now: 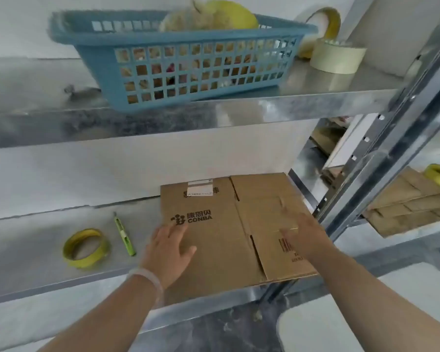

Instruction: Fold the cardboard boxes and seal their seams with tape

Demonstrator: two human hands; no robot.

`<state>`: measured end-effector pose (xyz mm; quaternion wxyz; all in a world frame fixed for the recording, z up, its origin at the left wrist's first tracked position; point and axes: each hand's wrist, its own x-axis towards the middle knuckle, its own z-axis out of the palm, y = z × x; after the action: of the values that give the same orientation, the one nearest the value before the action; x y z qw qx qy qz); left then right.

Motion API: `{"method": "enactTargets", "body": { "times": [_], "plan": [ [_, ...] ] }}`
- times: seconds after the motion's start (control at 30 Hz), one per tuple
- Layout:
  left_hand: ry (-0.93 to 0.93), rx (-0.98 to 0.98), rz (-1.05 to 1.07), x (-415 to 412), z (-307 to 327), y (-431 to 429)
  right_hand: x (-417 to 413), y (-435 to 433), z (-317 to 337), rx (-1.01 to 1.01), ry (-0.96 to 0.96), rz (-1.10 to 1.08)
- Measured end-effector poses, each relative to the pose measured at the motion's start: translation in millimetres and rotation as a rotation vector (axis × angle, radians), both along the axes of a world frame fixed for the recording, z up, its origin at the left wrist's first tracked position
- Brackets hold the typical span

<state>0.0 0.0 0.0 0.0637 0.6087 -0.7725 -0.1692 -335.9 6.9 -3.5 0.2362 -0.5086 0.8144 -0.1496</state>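
The box (226, 229) lay flattened on the lower shelf (36, 250), its near edge past the shelf's lip. The left hand (169, 246) rested flat on its left side, fingers straight; the right hand (301, 235), blurred, seemed spread on the right panel, clamped on nothing. Folding had likely not begun; next the box would need lifting and squaring open. The tape (85, 247) and knife (123, 236) lay just left.

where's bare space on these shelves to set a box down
Lower shelf is bare left of the tape ring. Upper shelf is mostly bare left of the basket. Crowded: the flat box fills the lower shelf's right half, the knife beside it.
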Motion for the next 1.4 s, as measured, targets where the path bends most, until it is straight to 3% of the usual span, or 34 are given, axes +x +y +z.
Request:
{"method": "enactTargets", "body": {
  "times": [0.07, 0.17, 0.47, 0.57, 0.7, 0.87, 1.13, 1.4],
  "plan": [
    [0.044, 0.029, 0.112, -2, -3, -14, -7, -18, 1, 0.008, 0.054, -0.012],
    [0.069, 0.117, 0.219, -3, -7, -26, -16, -37, -7, 0.187, 0.122, -0.001],
    [0.610, 0.197, 0.505, 6, -12, -51, -9, -52, -7, 0.226, 0.093, -0.109],
    [0.780, 0.262, 0.572, 10, -14, -53, -12, -52, -2, 0.170, 0.081, -0.168],
    [0.851, 0.246, 0.661, 29, -16, -53, -14, -47, 3, -0.024, -0.085, -0.296],
    [0.914, 0.069, 0.656, 46, -1, -48, -14, -32, 22, -0.284, -0.396, -0.379],
    [1.110, -0.253, 0.494, 58, 39, -29, 1, 2, 69, -0.599, -0.572, -0.385],
    [1.088, -0.381, 0.285, 58, 57, -22, 21, 16, 89, -0.632, -0.679, -0.295]
  ]
}}
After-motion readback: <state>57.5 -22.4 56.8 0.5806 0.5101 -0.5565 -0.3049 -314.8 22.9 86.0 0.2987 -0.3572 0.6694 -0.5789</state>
